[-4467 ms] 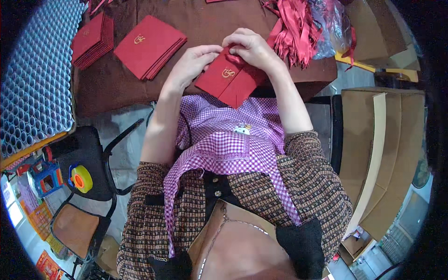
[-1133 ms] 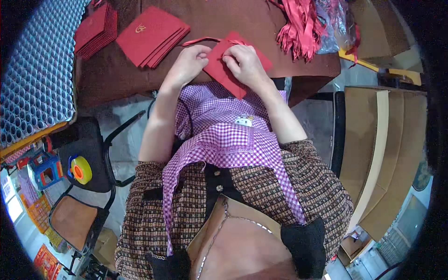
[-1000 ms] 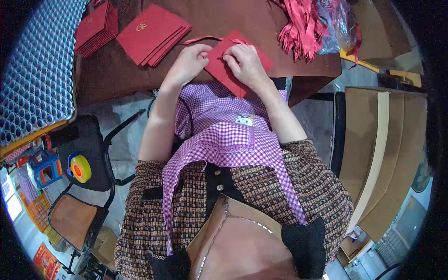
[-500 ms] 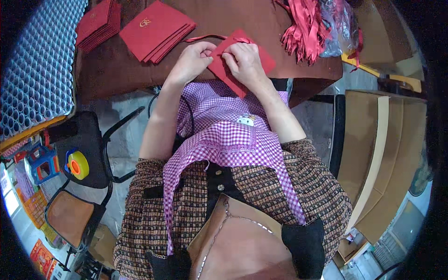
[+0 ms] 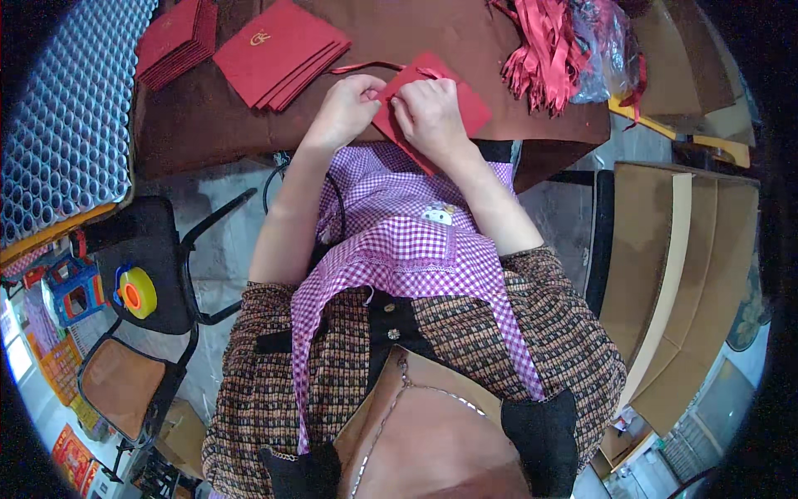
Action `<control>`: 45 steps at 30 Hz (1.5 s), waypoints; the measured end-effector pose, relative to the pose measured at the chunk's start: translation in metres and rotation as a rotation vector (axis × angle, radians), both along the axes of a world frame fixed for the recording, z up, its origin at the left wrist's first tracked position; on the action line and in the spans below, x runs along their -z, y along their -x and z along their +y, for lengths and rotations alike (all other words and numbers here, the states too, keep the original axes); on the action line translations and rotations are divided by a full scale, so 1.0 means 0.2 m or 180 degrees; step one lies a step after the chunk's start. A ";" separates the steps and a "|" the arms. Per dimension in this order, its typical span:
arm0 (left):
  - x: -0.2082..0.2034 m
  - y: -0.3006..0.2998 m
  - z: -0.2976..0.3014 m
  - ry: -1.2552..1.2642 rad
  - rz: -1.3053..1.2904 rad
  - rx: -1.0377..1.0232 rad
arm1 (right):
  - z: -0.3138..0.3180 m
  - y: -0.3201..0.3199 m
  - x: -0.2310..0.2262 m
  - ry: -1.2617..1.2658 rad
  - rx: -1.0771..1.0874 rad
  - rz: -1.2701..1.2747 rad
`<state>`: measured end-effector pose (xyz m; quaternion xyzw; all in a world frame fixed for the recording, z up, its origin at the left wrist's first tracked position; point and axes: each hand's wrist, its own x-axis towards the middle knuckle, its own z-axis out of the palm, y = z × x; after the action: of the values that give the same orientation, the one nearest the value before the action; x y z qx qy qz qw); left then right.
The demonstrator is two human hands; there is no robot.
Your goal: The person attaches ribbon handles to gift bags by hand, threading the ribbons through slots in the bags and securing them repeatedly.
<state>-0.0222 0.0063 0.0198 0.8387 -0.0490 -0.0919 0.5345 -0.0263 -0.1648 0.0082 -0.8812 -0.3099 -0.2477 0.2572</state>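
Note:
A flat red card or envelope (image 5: 470, 108) lies slanted at the near edge of the brown-covered table, its lower corner over my apron. A thin red ribbon (image 5: 366, 66) runs from the left to its upper part, and a bit of ribbon shows above my right knuckles. My left hand (image 5: 345, 112) is pinched closed at the card's left edge. Curled over the card's middle, my right hand (image 5: 431, 116) has its fingers closed, thumb side toward the left fingertips. What either set of fingertips grips is too small and too hidden to tell.
Red folders with a gold emblem lie in a fanned stack (image 5: 283, 54), beside another stack (image 5: 176, 41). At the right are a bunch of red ribbons (image 5: 544, 54) and a clear plastic bag (image 5: 603, 50). A chair (image 5: 150, 249) holds yellow tape (image 5: 137, 293); cardboard (image 5: 706, 274) stands right.
My right hand has turned slightly and lowered a little over the card, its fingers more curled. My left hand stays at the card's left edge.

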 end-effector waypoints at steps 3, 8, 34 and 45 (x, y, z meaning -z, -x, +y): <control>0.01 0.00 0.00 -0.0254 -0.0164 -0.0055 | 0.02 0.01 0.01 0.0039 0.0023 -0.0075; 0.06 -0.01 -0.01 -0.0310 -0.0226 -0.0195 | 0.04 0.01 0.04 0.0019 0.0035 -0.0135; 0.01 0.00 -0.05 -0.0401 -0.0337 -0.0276 | 0.05 0.02 0.04 -0.0155 0.0128 -0.0037; -0.12 0.07 -0.07 -0.0945 -0.0852 -0.0067 | -0.11 -0.06 -0.23 0.0314 -0.0093 -0.0145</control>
<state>-0.0365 -0.0080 0.0435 0.9135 -0.0968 0.0197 0.3946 -0.0151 -0.1860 0.0546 -0.8823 -0.3404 -0.2483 0.2098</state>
